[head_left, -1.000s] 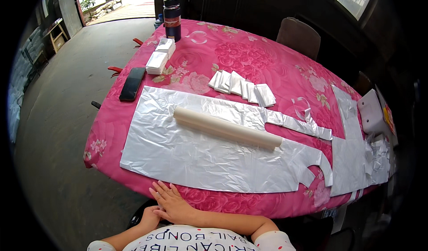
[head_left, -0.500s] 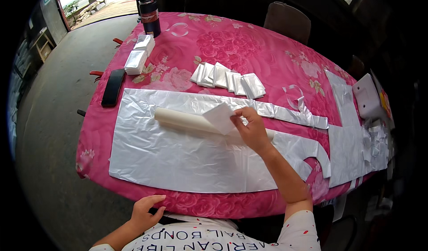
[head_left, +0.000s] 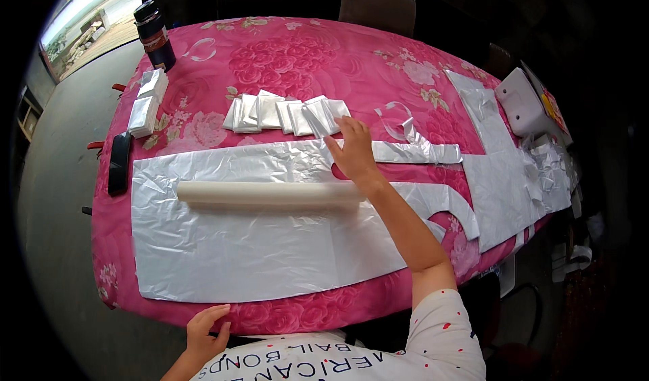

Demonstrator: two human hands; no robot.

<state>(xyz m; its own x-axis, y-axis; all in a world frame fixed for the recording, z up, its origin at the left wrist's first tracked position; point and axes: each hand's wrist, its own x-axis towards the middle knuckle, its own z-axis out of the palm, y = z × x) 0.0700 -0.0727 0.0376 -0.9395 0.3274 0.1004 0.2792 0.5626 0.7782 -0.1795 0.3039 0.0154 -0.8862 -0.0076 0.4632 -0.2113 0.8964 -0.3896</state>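
Fingers apart, my right hand [head_left: 353, 150] is just at the right end of an overlapping row of folded white plastic packets [head_left: 269, 114]; nothing shows in its grip. Beneath my right forearm, a long pale roll [head_left: 263, 194] lies across a flat, silvery-white plastic apron [head_left: 236, 256]. The forearm hides the roll's right end. My left hand [head_left: 206, 331] rests at the near table edge, fingers loosely bent and apart, holding nothing.
Two stacks of folded packets [head_left: 143, 114] stand at the left, near a black phone [head_left: 119, 163] and a dark bottle [head_left: 155, 37]. More plastic sheeting [head_left: 497, 185] lies at the right beside a white box [head_left: 524, 104]. A pink flowered cloth [head_left: 291, 60] covers the table.
My right hand has moved from above the roll to the packet row and let go of the folded packet, which now seems to lie at the row's right end. The view has turned right.
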